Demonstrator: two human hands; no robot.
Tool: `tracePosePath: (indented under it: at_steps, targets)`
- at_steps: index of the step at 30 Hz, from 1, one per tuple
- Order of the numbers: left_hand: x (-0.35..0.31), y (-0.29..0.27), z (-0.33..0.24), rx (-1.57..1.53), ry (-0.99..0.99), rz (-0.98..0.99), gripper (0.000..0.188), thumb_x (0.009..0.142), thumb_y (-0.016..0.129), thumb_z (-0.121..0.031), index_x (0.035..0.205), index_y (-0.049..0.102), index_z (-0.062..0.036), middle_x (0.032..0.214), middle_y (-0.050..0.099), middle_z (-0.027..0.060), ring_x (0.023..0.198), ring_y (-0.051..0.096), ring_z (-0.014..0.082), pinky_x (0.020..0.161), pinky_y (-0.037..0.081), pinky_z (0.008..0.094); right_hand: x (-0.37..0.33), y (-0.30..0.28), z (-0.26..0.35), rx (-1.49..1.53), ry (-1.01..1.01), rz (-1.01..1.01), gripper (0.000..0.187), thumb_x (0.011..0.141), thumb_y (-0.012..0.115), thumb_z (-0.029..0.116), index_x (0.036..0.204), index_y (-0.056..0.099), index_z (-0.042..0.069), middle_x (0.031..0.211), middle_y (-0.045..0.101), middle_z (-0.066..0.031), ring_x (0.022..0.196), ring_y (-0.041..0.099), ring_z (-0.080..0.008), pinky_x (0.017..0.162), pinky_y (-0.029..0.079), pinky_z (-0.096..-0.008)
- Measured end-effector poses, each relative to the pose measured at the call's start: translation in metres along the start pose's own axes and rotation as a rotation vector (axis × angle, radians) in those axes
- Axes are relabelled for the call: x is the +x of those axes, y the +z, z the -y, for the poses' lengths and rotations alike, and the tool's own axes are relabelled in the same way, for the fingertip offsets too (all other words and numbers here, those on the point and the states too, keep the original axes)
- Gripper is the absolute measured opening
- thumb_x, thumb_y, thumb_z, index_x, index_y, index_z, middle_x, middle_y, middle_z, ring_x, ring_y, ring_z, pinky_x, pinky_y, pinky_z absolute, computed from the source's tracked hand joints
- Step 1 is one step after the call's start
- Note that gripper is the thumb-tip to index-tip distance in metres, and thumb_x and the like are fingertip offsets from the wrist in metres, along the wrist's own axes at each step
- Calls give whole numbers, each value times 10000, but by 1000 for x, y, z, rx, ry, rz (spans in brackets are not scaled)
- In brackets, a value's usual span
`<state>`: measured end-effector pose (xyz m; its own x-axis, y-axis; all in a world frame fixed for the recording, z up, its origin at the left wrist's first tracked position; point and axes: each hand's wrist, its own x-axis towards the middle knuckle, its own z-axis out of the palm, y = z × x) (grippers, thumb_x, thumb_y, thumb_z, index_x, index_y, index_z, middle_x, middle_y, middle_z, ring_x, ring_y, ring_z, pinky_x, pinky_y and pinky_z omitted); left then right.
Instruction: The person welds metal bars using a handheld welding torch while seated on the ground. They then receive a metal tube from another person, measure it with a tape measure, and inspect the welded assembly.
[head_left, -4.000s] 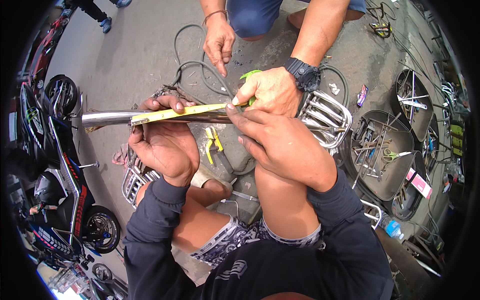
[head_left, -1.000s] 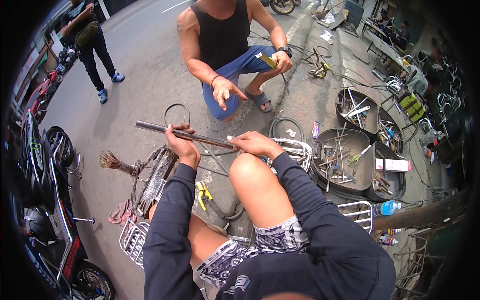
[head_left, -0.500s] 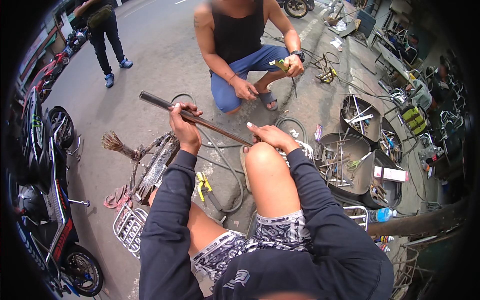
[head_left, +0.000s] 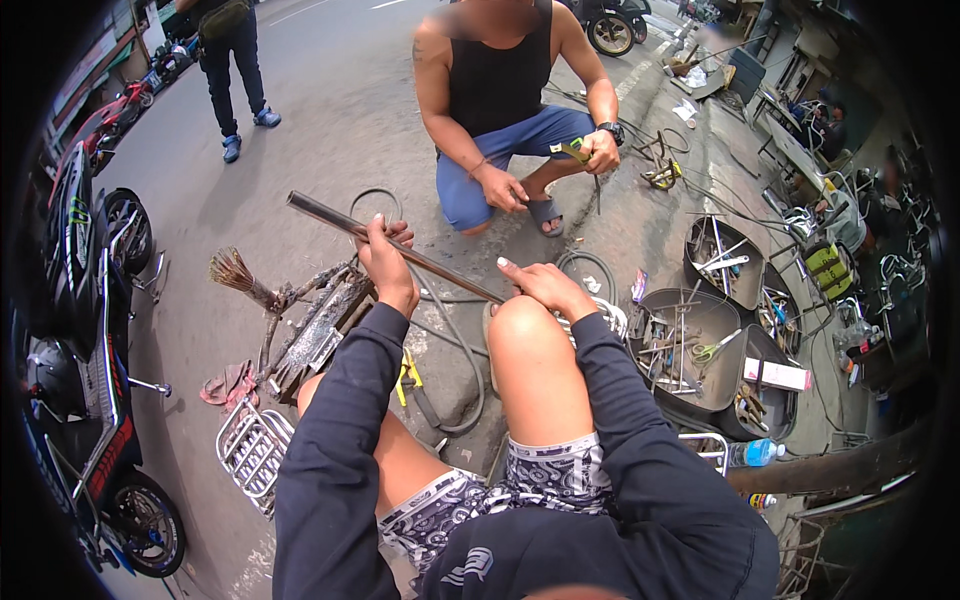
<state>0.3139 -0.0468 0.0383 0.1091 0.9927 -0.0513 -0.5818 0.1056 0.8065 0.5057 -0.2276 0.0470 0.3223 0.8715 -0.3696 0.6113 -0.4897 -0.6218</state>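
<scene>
A long, dark metal pipe (head_left: 440,268) slants from the upper left down to my bent right knee. My left hand (head_left: 388,265) is closed round its upper part, with the pipe's open end sticking out past the fingers. At the lower end, my right hand (head_left: 545,288) rests by the knee with its thumb raised. Its other fingers curl at the pipe and are partly hidden behind the knee. Below my left hand lies a yellow clamp (head_left: 408,380), half covered by my sleeve. A dirty metal block (head_left: 315,335) lies left of it.
Facing me, a person (head_left: 500,80) squats with a yellow-green tool in hand. Black tool trays (head_left: 690,320) stand at right near a water bottle (head_left: 758,453). A cable (head_left: 480,390) loops on the ground. At left are a brush (head_left: 235,272), a wire rack (head_left: 255,450) and a motorcycle (head_left: 90,350).
The view has shifted a little. My left fingers have changed their hold on the pipe and wrap it more closely. My right hand stays at the knee.
</scene>
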Motion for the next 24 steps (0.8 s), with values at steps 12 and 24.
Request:
tracePosePath:
  at_steps: [12,24]
  targets:
    - [1,-4,-4,134,5,84,399,1078,499,-487,1099,452,-91,918,677,138,790,684,246,764,561,379,4,6,-12,104,-10,-67,869,988,389,776,873,735,-13,879,730,-220,900,689,-375,873,506,-473]
    - [2,-4,-1,134,21,65,397,1077,480,-501,1106,456,-106,911,674,123,776,681,229,735,528,350,4,8,-15,190,-60,-81,808,1009,417,721,910,736,-14,841,719,-206,887,677,-351,859,502,-445]
